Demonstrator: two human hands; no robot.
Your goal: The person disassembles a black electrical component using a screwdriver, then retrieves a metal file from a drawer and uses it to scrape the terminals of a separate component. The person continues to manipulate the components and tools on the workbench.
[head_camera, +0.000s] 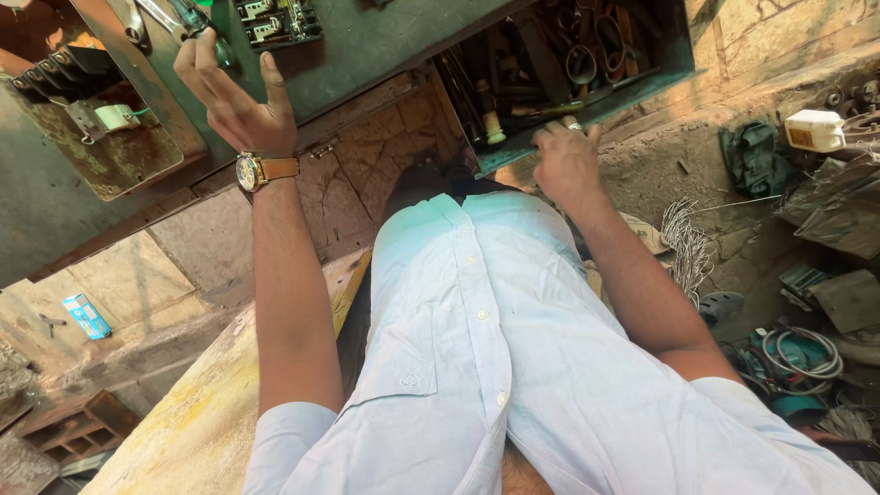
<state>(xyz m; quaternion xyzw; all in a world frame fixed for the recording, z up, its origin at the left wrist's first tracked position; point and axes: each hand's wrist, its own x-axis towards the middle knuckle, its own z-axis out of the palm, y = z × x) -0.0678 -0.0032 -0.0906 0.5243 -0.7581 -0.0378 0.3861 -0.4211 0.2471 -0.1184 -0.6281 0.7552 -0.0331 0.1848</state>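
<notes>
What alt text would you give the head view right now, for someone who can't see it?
Seen from above, a person in a light blue shirt raises the open left hand, watch on its wrist, near a green panel, while the right hand rests at the rim of a green toolbox full of tools.

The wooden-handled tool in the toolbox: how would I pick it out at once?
Find the green metal toolbox at top centre, where the right hand rests on its front edge. Left of that hand, among dark metal tools, stands the wooden-handled tool. Its pale turned wood handle sets it apart.
</notes>
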